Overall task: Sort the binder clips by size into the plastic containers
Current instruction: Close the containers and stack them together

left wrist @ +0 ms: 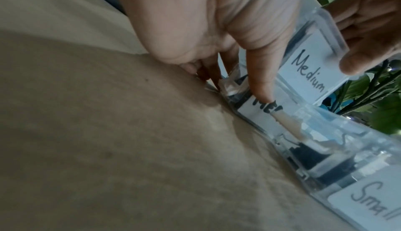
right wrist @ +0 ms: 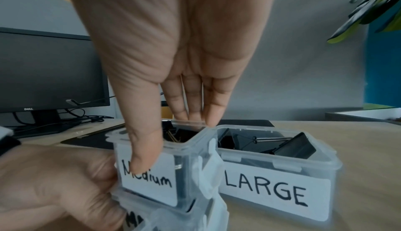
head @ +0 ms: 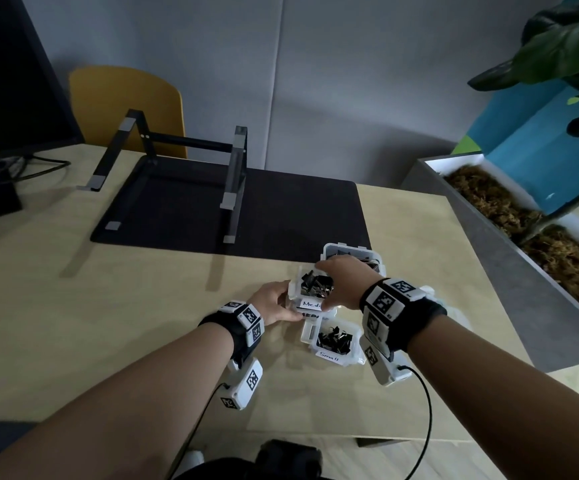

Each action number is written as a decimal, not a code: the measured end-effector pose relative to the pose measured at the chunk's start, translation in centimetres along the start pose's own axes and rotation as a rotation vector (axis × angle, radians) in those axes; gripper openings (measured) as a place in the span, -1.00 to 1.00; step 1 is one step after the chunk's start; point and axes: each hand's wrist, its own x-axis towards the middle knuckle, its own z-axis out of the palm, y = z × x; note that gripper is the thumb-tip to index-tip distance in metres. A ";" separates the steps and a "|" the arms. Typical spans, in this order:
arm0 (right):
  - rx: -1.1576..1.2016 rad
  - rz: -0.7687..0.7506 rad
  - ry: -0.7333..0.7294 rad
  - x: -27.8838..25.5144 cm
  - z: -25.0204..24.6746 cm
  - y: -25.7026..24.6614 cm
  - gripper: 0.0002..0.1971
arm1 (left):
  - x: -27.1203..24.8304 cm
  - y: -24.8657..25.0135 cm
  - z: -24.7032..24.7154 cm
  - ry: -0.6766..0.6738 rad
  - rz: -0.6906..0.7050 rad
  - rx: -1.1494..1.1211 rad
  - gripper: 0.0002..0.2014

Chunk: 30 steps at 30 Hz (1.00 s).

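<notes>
Clear plastic boxes of black binder clips sit on the wooden table. My right hand [head: 333, 284] [right wrist: 171, 140] grips the open box labelled Medium [head: 310, 289] [right wrist: 165, 166] [left wrist: 312, 58] from above, thumb on the label and fingers on the far rim. It sits just above a second clear box [head: 310, 317] [left wrist: 260, 114] [right wrist: 152, 217] whose label starts "ME". My left hand [head: 281, 303] [left wrist: 236, 87] holds that lower box at its left side, thumb on the label. The Large box [head: 354, 254] [right wrist: 271, 166] stands open behind, and the Small box [head: 336, 341] [left wrist: 358, 191] in front.
A black desk mat [head: 281, 209] with a metal laptop stand [head: 177, 168] lies behind the boxes. A monitor [head: 4, 81] stands at the far left, a yellow chair [head: 125, 98] behind the table, and a grey planter [head: 523, 237] along the right edge.
</notes>
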 end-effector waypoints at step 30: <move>-0.094 -0.023 0.002 0.0 -0.4 -0.3 -0.37 | 0.7 4.7 -3.7 0.046 -0.267 -0.474 -0.80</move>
